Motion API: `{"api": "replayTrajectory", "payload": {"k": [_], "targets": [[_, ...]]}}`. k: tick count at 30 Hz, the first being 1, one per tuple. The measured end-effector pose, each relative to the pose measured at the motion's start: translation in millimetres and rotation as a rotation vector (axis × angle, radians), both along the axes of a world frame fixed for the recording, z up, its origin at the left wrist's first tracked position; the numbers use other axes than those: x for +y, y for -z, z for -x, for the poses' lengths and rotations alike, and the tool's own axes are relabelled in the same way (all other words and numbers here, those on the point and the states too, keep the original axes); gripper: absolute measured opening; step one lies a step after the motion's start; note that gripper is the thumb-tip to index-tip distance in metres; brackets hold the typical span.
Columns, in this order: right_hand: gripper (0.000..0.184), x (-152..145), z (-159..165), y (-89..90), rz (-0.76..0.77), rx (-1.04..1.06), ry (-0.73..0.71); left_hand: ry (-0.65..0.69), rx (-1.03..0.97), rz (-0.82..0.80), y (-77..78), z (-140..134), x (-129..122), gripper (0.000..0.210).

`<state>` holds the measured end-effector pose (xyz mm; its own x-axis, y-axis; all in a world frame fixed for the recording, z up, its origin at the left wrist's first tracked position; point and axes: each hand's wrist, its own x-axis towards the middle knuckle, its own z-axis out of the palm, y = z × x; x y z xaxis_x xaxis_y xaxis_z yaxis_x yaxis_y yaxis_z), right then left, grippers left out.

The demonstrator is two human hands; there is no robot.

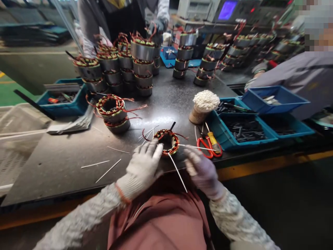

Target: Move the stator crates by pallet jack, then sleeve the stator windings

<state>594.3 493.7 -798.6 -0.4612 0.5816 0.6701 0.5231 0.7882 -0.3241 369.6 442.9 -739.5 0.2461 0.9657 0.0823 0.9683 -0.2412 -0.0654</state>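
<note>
A small motor stator [177, 143] with red-brown windings lies near the table's front edge, its bore facing up. My left hand [144, 166], in a white knitted glove, grips its left rim with the fingers over the windings. One white cord [178, 173] hangs from its front towards my lap, and another white cord [196, 147] runs out to the right. Just right of the stator is my gloved right hand [203, 172], fingers curled beside that second cord; whether they pinch it is unclear. A black sleeve [173, 126] sticks up from the windings.
Red-handled pliers [208, 146] and a yellow-handled screwdriver [213, 141] lie right, before blue bins [234, 139] of black pieces. A holder [197, 116] carries bundled white cords. Stacked stators [143, 81] stand behind. Loose cords [108, 171] lie left. Co-workers work across and at right.
</note>
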Motion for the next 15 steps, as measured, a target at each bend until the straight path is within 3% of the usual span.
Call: {"api": "replayTrajectory", "payload": {"k": [2,4,9,13,15], "targets": [[0.034,7.8,16.1,6.8,-0.046,-0.042,-0.079,0.088,0.154,0.133,-1.7,1.2,18.3,0.05],[0.029,15.8,31.3,13.2,-0.039,-0.069,-0.103,0.277,0.266,0.217,-6.9,8.5,39.1,0.041],[0.017,15.6,47.3,17.4,0.065,-0.014,-0.035,0.717,0.33,0.137,-25.4,37.6,81.8,0.034],[0.024,18.4,23.5,-5.5,0.164,0.158,-0.096,0.881,0.27,0.058,-21.0,47.3,99.3,0.024],[0.026,40.2,0.3,-23.4,0.145,0.275,0.075,0.902,0.192,0.082,-11.9,47.6,98.3,0.021]]}}
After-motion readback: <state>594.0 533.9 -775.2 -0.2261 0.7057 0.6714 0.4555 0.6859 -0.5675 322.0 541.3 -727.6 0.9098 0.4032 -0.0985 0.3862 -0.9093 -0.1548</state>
